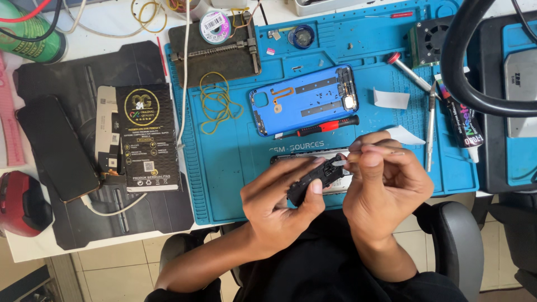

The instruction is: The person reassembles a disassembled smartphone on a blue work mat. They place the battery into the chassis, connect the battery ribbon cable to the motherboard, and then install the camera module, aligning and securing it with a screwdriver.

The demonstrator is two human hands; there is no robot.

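Nearest us, our left hand (279,204) grips a small black part (314,180) between thumb and fingers, holding it just above the near edge of the mat (224,173). Our right hand (386,187) has its fingertips pinched together at the part's upper end, on something pale and tiny that we cannot make out. Both hands are closed on the work, neither spread.

The risk, as we judge it, lies in that fine pinch: too hard a pull could tear a thin strip or bend the part, and a slip could drop it off the mat's edge toward our lap and the chair (458,246). A phone (313,159) lies on the mat just behind our fingers, partly hidden, and a jerk could knock it.

The blue mat covers the middle of a white bench. On it lie a blue back cover (305,99), inner side up, with a red-handled screwdriver (324,127) just beside it, a tangle of yellow bands (215,103), tweezers (430,126) and a glue tube (461,120) to the right. Left of the mat sit a black box (148,137) and a dark screen (59,148), with a red mouse (22,204) at the far left. Tiled floor shows below.
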